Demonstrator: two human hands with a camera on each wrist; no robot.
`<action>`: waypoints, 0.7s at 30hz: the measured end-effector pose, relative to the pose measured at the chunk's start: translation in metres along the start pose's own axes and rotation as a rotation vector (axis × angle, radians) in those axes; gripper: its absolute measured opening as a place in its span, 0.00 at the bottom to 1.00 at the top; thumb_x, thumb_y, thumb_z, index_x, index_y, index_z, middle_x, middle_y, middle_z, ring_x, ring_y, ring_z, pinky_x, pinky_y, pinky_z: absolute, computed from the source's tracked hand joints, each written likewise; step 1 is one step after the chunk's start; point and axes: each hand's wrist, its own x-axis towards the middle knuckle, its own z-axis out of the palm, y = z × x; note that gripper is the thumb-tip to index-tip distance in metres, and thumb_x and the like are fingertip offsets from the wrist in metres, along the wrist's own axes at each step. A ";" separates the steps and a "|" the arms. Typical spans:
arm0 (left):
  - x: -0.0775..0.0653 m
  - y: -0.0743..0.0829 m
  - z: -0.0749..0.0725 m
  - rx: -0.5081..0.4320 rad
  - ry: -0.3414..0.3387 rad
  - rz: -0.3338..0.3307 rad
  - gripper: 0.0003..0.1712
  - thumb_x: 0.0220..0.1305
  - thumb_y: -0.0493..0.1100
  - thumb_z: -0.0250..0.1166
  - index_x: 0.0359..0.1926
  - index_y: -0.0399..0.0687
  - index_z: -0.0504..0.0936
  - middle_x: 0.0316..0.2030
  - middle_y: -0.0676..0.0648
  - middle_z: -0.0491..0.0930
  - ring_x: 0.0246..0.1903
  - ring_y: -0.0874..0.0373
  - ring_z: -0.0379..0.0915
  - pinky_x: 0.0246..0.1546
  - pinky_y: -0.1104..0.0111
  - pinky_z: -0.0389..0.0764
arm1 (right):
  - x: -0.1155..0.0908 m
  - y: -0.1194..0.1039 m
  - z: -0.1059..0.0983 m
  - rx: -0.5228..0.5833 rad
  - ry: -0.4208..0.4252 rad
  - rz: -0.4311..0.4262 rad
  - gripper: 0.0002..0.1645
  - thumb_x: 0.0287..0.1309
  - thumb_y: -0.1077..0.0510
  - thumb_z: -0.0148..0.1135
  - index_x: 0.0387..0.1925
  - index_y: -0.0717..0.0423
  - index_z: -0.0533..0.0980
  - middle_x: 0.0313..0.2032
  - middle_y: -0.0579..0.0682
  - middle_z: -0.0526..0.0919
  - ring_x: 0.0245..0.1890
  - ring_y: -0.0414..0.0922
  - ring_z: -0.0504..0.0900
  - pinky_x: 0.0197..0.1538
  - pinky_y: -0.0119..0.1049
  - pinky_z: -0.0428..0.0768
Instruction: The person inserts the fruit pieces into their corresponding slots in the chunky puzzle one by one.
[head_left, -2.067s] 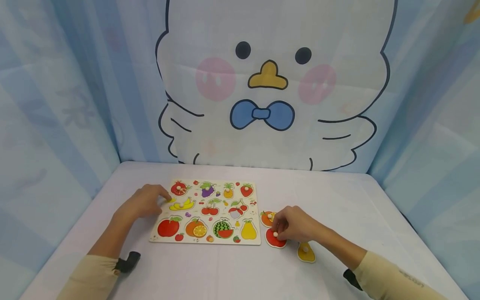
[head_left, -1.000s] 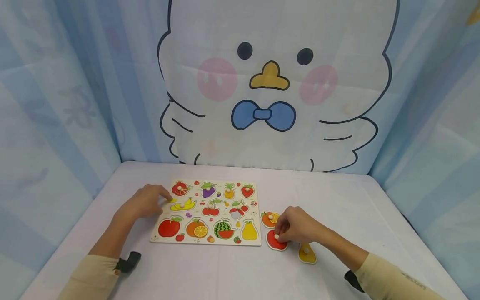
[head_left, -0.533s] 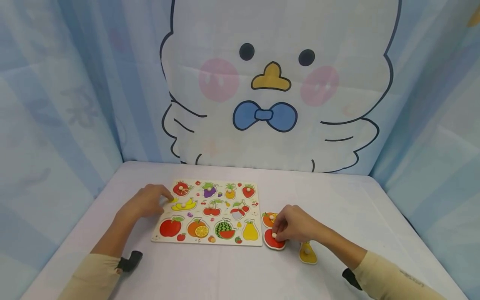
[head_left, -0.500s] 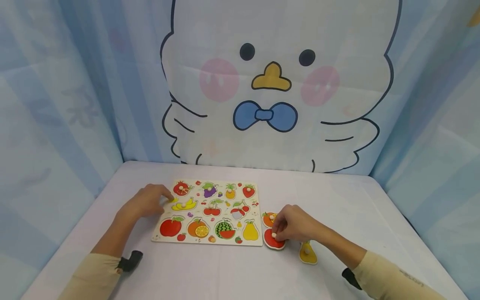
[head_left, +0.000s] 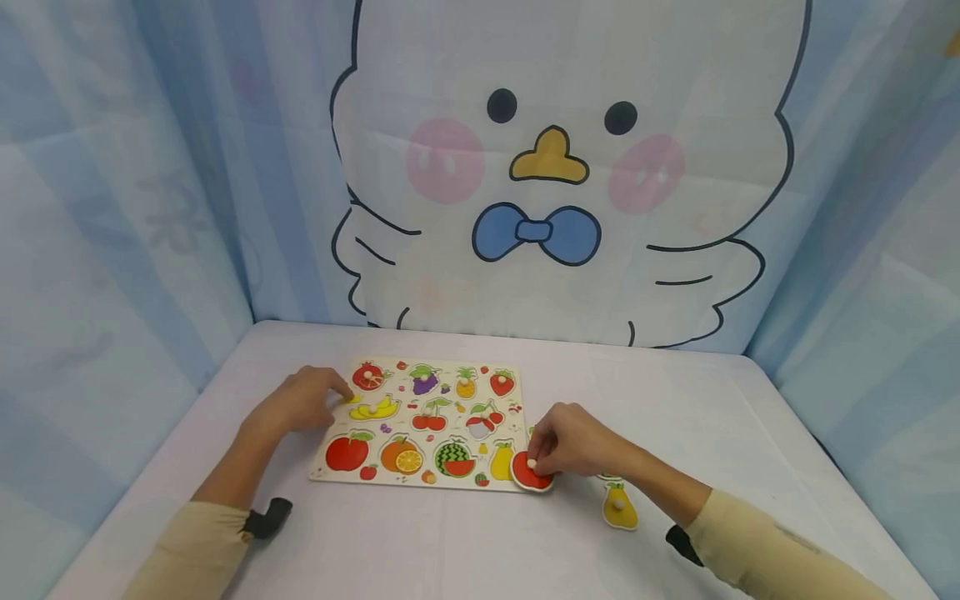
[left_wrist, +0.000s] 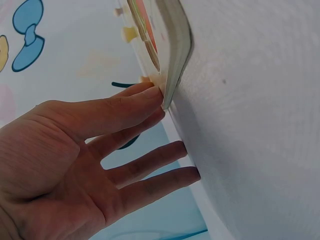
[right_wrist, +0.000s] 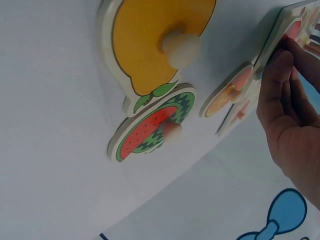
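A wooden fruit puzzle board (head_left: 397,481) lies flat on the table in the head view. My left hand (head_left: 303,400) touches its left edge with thumb and forefinger; in the left wrist view the fingers of that left hand (left_wrist: 100,150) are fairly straight. My right hand (head_left: 577,437) pinches the pale knob of a red apple puzzle piece (head_left: 528,477), over the board's lower right corner, partly covering the pear picture (head_left: 502,461). In the right wrist view an orange puzzle piece (right_wrist: 225,97) sits beside the right hand (right_wrist: 290,115); the head view mostly hides it.
A pear puzzle piece (head_left: 619,510) lies on the white table (head_left: 450,550) below my right wrist. Against it is a watermelon puzzle piece (right_wrist: 155,125), largely hidden by my forearm in the head view. A patterned curtain (head_left: 540,292) stands along the back.
My right hand has moved left with the apple piece, from the table beside the board to over its right corner. My left hand stays at the board's edge. The head view has shifted slightly.
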 end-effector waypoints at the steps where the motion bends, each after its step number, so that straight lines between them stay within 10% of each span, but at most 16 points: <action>1: 0.000 0.000 0.000 0.001 0.000 0.003 0.24 0.58 0.30 0.74 0.57 0.40 0.85 0.61 0.33 0.78 0.62 0.34 0.68 0.65 0.38 0.74 | 0.002 -0.002 0.000 0.001 -0.003 0.002 0.06 0.54 0.64 0.78 0.29 0.52 0.86 0.26 0.43 0.84 0.28 0.40 0.79 0.32 0.29 0.83; 21: 0.000 0.000 0.000 -0.010 0.007 0.016 0.24 0.58 0.30 0.74 0.57 0.40 0.86 0.61 0.33 0.78 0.62 0.34 0.69 0.65 0.39 0.75 | 0.038 -0.024 0.011 -0.043 -0.032 -0.083 0.05 0.54 0.62 0.79 0.28 0.52 0.87 0.23 0.40 0.84 0.26 0.38 0.79 0.31 0.28 0.80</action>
